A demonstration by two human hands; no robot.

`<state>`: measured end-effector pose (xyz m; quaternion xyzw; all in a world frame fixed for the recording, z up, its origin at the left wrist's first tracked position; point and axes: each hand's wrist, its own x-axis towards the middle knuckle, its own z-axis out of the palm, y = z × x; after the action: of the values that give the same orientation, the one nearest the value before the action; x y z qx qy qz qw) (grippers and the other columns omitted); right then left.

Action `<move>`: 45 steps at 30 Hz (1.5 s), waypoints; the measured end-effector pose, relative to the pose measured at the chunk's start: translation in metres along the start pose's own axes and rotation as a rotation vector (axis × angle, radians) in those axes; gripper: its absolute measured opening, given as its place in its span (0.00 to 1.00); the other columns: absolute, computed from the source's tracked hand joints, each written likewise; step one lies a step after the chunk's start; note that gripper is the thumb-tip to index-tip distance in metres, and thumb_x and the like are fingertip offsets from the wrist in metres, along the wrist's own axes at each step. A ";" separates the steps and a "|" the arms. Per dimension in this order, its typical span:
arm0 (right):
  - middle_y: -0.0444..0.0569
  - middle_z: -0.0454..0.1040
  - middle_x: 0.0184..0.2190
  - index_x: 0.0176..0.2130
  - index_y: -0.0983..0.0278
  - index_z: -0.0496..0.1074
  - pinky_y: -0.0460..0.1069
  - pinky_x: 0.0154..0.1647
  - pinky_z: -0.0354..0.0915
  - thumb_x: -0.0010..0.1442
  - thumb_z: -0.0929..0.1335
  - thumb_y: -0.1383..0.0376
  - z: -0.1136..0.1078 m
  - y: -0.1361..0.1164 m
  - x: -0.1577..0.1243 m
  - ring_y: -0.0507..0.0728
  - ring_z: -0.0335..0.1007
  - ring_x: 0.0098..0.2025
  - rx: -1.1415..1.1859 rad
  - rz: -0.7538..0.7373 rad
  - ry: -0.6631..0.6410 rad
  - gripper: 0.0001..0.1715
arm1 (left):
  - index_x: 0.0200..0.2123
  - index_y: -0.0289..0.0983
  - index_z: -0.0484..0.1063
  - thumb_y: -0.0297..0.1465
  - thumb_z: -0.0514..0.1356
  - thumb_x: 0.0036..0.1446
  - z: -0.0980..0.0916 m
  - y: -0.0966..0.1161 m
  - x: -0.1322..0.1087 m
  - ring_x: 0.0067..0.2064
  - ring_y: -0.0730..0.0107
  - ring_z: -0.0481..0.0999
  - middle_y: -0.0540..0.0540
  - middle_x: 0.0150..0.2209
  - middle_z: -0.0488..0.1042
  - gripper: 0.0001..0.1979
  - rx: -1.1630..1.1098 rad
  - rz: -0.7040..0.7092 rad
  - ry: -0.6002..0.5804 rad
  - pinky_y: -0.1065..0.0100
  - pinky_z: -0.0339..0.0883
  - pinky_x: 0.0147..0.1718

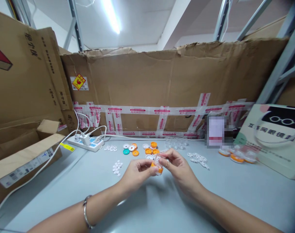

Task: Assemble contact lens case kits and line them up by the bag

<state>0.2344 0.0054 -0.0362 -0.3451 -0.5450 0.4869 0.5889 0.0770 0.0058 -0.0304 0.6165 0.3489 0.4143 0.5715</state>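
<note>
Over the middle of the grey-blue tabletop (80, 181), just on the near side of the loose orange and white ring caps (148, 151), the left hand (137, 171) pinches a small clear plastic container (159, 169) by its orange band, while the right hand (177, 165) grips its transparent upper part. With so little surface held, an uneven twist or push could tilt the slick plastic out of the pinch, and, if dropped, it might knock the ring caps about; whether band and upper part sit squarely cannot be told, as the grip hides their joint.
</note>
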 end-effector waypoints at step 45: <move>0.44 0.76 0.30 0.27 0.61 0.70 0.51 0.38 0.64 0.45 0.73 0.58 0.003 0.000 0.001 0.54 0.71 0.33 0.227 0.099 -0.009 0.12 | 0.35 0.33 0.73 0.33 0.66 0.45 0.001 -0.011 0.004 0.34 0.71 0.74 0.45 0.33 0.74 0.13 -0.418 -0.063 -0.053 0.65 0.64 0.43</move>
<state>0.2315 0.0064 -0.0353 -0.3008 -0.4714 0.5753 0.5970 0.0800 0.0099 -0.0412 0.4842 0.2593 0.4433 0.7084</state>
